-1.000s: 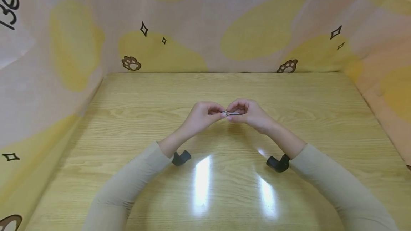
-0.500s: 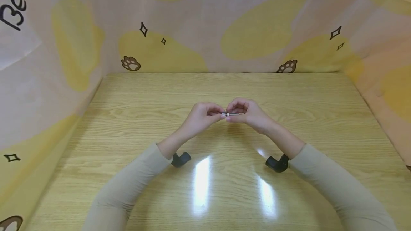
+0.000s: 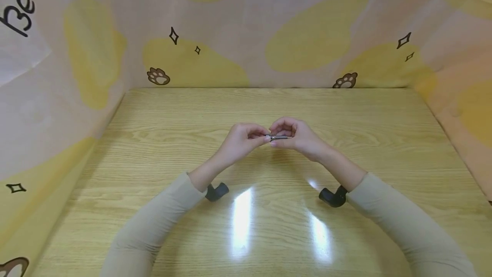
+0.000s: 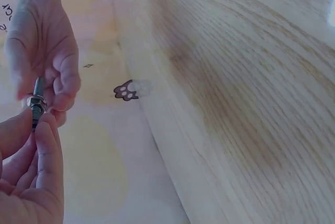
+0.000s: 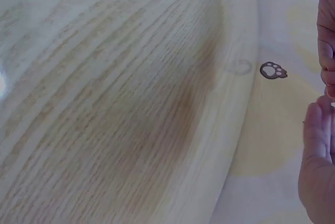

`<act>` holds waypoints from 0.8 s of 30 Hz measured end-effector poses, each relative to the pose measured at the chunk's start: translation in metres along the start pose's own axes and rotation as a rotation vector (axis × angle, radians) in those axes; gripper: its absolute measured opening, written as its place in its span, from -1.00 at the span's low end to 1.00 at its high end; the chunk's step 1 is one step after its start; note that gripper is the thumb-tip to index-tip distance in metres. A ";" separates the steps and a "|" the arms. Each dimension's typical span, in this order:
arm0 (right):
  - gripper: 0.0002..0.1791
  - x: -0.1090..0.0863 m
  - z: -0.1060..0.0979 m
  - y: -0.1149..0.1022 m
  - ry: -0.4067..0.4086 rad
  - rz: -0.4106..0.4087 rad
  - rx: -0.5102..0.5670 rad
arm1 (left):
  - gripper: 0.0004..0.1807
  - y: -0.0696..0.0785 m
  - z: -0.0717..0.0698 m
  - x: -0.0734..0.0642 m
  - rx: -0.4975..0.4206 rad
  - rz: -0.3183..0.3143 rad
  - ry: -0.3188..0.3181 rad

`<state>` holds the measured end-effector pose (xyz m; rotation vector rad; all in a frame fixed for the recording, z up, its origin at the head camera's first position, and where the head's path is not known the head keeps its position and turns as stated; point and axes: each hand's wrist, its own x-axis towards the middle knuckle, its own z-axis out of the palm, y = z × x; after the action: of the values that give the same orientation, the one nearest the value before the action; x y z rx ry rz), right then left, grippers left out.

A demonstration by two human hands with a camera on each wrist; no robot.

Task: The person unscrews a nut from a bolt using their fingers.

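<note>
A small metal bolt (image 4: 38, 85) with a hex nut (image 4: 35, 101) on it lies between the two hands, above the table's middle. My left hand (image 3: 246, 138) pinches one end of it between thumb and fingertips, which hide that end. Curled around the nut are the thumb and fingers of my right hand (image 3: 297, 138); the bolt's threaded end (image 3: 283, 137) points toward this palm. In the right wrist view only parts of the left hand (image 5: 319, 166) and right hand (image 5: 327, 30) show at the right edge, and the bolt is hidden.
The wood-grain table (image 3: 184, 110) reflects bright light near its front. Cloth walls (image 3: 246, 33) with yellow patches and paw prints stand at the back and both sides. A black elbow-shaped piece (image 3: 218, 192) shows by the left wrist, another black elbow-shaped piece (image 3: 333, 196) by the right.
The right fingertips have shifted slightly around the nut, and the bolt's free end shows a little farther toward the right palm. The left hand has stayed nearly still.
</note>
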<state>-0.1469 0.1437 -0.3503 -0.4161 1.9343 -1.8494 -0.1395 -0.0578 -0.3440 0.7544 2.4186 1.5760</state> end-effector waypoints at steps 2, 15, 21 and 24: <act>-0.75 0.000 0.000 -0.001 0.000 0.003 -0.024 | -0.84 0.001 0.000 0.000 -0.003 -0.006 0.004; -0.74 0.000 -0.001 -0.005 0.025 -0.029 -0.033 | -0.84 0.003 -0.001 0.000 -0.001 -0.018 0.034; -0.78 0.000 -0.002 -0.006 0.010 -0.016 -0.085 | -0.84 0.005 -0.002 0.000 0.013 -0.021 0.056; -0.75 0.000 -0.003 -0.007 0.012 -0.030 -0.063 | -0.84 0.004 -0.002 0.001 0.005 -0.026 0.059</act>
<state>-0.1486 0.1459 -0.3433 -0.4574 2.0088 -1.8180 -0.1395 -0.0577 -0.3398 0.6841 2.4642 1.6048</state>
